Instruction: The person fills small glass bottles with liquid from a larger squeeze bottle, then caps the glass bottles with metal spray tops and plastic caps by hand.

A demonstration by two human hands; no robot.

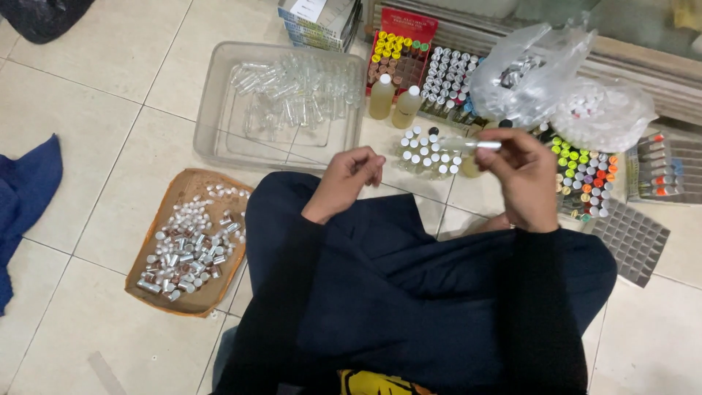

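Note:
My right hand (pixel 521 175) holds a small clear vial with a silver cap (pixel 472 145) sideways over the floor. My left hand (pixel 349 175) hovers above my knee, its fingers loosely curled with nothing seen in them. Just beyond both hands stands a cluster of filled white-capped vials (pixel 428 156). Two taller bottles of pale yellow liquid (pixel 395 101) stand behind that cluster.
A clear plastic tub of empty glass vials (pixel 219 124) sits far left. A brown cardboard tray of silver caps (pixel 150 241) lies by my left knee. Racks of coloured-cap vials (pixel 589 179), plastic bags of caps (pixel 556 80), a grey divider grid (pixel 632 238) and a blue cloth (pixel 25 190) surround me.

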